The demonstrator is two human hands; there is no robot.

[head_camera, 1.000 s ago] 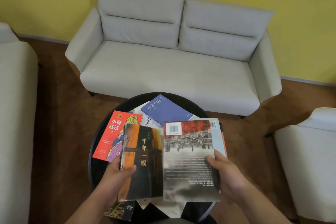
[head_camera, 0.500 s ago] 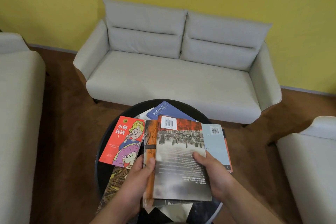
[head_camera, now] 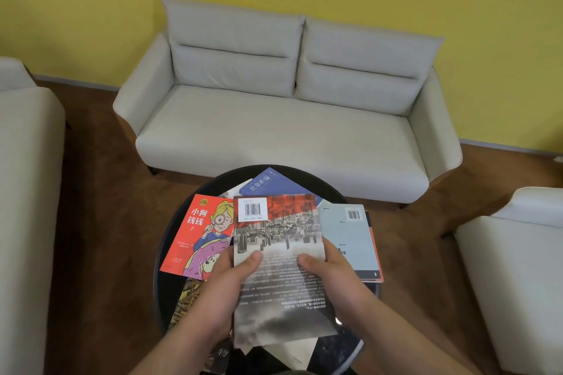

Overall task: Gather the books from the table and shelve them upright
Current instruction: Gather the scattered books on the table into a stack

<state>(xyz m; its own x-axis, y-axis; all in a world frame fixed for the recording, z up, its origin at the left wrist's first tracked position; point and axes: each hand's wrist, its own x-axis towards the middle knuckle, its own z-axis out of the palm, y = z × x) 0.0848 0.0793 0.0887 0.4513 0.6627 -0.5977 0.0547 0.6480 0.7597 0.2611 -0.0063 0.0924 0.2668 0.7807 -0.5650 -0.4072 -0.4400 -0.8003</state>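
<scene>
Left hand: fingers pinch grey book's 9 o'clock edge.
Right hand: fingers pinch its 3 o'clock edge.

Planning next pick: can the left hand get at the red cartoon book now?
Probably, once freed: left hand grips the grey book, but the red cartoon book lies beside it, mostly uncovered.

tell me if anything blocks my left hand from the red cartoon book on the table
Nothing visible does. The red cartoon book lies face up on the table, cover bare, just beside the left hand. That hand and the right hand hold the grey barcode book, which overlaps only the red cover's right edge.
</scene>
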